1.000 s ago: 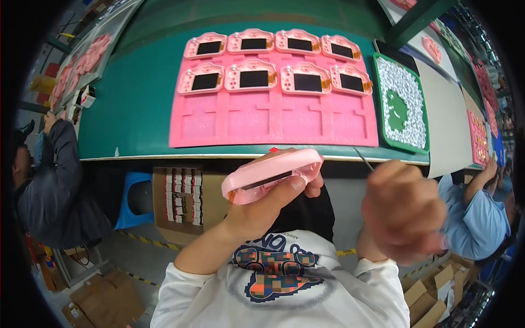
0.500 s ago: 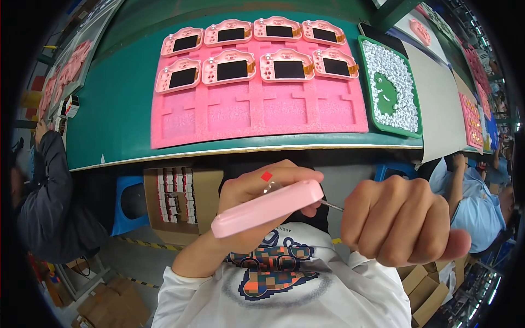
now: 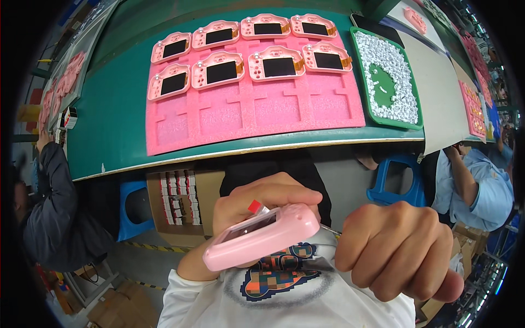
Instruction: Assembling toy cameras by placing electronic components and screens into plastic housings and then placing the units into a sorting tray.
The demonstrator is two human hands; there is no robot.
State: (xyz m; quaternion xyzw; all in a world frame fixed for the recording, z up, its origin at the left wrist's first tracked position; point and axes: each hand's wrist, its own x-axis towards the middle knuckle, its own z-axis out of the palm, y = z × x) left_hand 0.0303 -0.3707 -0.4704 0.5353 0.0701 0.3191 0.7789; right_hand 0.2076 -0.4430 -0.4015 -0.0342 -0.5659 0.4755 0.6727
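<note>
My left hand is closed around a pink handheld game console, held in front of my chest. The console is tilted so its dark screen partly shows, and a red tab sticks up at its upper edge. To the right, my right hand is a fist with its knuckles up. A thin metal tool reaches from it to the console's right end. The fist hides the rest of that tool, and I cannot tell whether its tip touches the shell.
On the green table, a pink foam tray carries several pink console shells with screens. Beside it lies a green tray of small white parts. Below stand an open carton and a blue stool. People sit at both sides.
The console has tipped so its screen face now shows, where only its edge and back were visible. Both hands sit a little lower in the view. The metal tool still points at the console's end.
</note>
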